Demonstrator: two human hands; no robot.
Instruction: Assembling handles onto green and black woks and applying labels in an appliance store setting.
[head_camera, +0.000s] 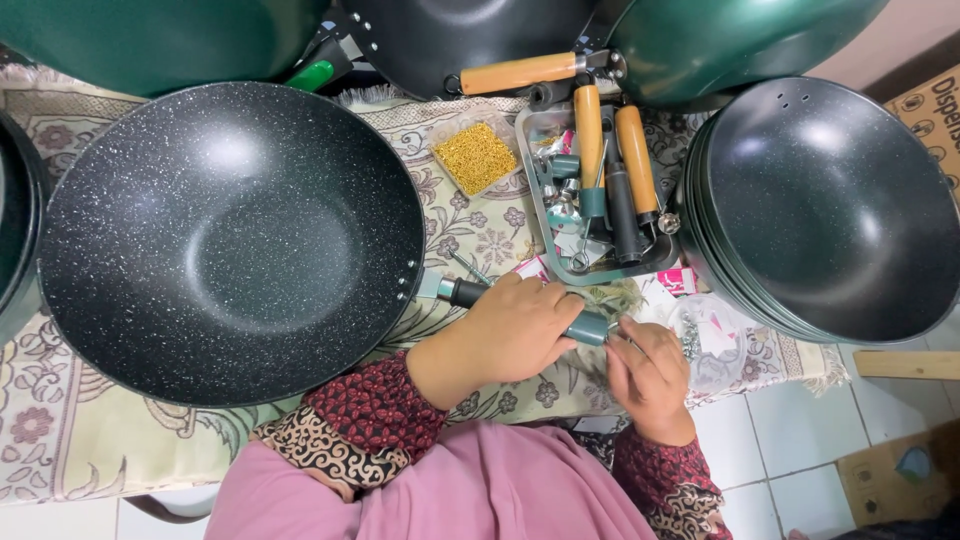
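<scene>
Speckled black wok (235, 240) lies mouth-up on the patterned cloth (60, 430) covering the worktop, filling the left half of the view; its straight handle (520, 308) sticks out from the right rim, so the long axis runs left to right, tilting slightly toward the person. The handle is dark near the rim and ends in a green cap (588, 328). The left hand (515, 330) lies over the handle's middle, its grip clenched around it. The right hand (648, 375) sits just beside the green end, fingertips pinched together at it; whether they hold some small part cannot be told. Both wrists wear red patterned sleeves over a pink garment.

Just beyond the hands stands a metal tray (540, 160) with wooden handles (635, 160), green caps and small fittings. A clear box of small gold pieces (476, 157) lies left of it. A stack of dark woks (830, 205) stands at the right, and more pans, green outside, line the far edge
</scene>
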